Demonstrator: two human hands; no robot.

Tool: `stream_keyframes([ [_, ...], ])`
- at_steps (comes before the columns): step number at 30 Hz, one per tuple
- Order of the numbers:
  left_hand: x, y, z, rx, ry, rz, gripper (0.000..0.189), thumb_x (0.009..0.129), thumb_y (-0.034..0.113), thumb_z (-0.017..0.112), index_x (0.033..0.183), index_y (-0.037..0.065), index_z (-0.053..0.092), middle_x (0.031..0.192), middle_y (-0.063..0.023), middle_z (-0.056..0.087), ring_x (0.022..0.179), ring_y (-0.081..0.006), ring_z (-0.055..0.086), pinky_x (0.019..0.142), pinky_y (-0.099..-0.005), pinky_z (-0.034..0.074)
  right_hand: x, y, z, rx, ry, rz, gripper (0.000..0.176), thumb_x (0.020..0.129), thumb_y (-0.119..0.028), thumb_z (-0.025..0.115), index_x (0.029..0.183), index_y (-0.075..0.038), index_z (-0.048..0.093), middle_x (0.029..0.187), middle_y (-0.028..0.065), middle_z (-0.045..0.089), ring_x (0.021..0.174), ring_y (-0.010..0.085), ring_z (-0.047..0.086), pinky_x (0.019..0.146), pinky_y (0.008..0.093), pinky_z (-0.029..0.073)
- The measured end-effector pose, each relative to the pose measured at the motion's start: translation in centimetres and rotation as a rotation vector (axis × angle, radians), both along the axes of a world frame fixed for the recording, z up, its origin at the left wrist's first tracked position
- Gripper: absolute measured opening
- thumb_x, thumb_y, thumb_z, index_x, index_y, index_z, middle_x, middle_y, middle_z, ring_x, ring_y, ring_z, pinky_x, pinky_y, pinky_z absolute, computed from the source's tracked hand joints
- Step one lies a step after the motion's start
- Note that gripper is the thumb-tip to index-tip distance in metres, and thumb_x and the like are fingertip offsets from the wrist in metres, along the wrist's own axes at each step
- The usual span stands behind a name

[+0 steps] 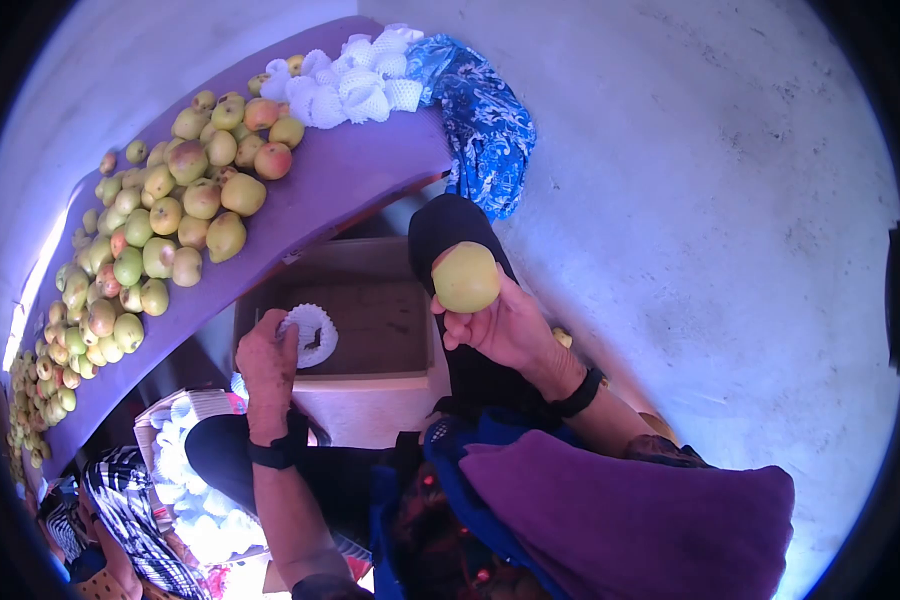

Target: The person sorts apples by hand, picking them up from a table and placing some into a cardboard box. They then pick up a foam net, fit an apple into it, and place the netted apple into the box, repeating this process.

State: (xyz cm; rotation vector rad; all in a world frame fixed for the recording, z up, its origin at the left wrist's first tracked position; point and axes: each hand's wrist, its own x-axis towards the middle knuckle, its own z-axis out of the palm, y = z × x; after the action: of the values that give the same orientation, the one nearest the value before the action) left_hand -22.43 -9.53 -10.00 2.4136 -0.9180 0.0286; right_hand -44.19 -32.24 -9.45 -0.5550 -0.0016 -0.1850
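A yellow-green apple (467, 278) with a faint red patch rests in the fingers of my right hand (500, 325), raised above my knee. My left hand (265, 362) pinches the edge of a white foam net sleeve (313, 336), whose round opening faces up. Below and between the hands sits a cardboard box (385, 385), its brown inside showing. The sleeve is held over the box's left part, apart from the apple.
A purple-covered table (350, 170) curves along the left, bearing many apples (160, 215) and a pile of white foam sleeves (355, 80). Blue patterned cloth (485, 120) hangs at its end. Another box of foam sleeves (195, 490) stands lower left, near another person's patterned clothing (135, 520). A wall (710, 200) is right.
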Motion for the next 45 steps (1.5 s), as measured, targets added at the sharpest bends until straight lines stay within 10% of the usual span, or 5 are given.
stream_keyframes([
  [11, 1.2, 0.9, -1.1, -0.045, 0.081, -0.054, 0.020, 0.083, 0.018, 0.065, 0.099, 0.007, 0.064, 0.080, -0.0172, 0.066, 0.077, -0.0331, 0.066, 0.069, -0.0373, 0.050, -5.9, -5.3, 1.5, -0.508, 0.257, -0.392, 0.051, 0.093, -0.031, 0.059, 0.133, -0.004, 0.044, 0.125, 0.0111, 0.056, 0.107, 0.0202, 0.059, 0.084, 0.0379, 0.055],
  [33, 5.3, 2.7, -4.9, -0.164, 0.249, -0.044, 0.027, 0.092, 0.016, 0.061, 0.113, -0.002, 0.061, 0.094, -0.0077, 0.065, 0.085, -0.0125, 0.060, 0.079, -0.0276, 0.049, -29.6, -9.4, -22.9, -0.269, 1.328, -0.344, 0.061, 0.082, -0.025, 0.071, 0.129, 0.000, 0.041, 0.092, 0.0114, 0.064, 0.075, 0.0199, 0.066, 0.061, 0.0314, 0.058],
  [45, 4.7, 2.5, -4.6, -0.232, 0.196, -0.034, 0.025, 0.092, 0.016, 0.061, 0.110, -0.002, 0.061, 0.096, -0.0061, 0.064, 0.088, -0.0125, 0.058, 0.082, -0.0264, 0.047, -31.2, -8.1, -27.2, -0.717, 1.475, -0.437, 0.065, 0.064, 0.008, 0.071, 0.122, -0.013, 0.050, 0.086, 0.0128, 0.063, 0.066, 0.0228, 0.066, 0.050, 0.0325, 0.056],
])
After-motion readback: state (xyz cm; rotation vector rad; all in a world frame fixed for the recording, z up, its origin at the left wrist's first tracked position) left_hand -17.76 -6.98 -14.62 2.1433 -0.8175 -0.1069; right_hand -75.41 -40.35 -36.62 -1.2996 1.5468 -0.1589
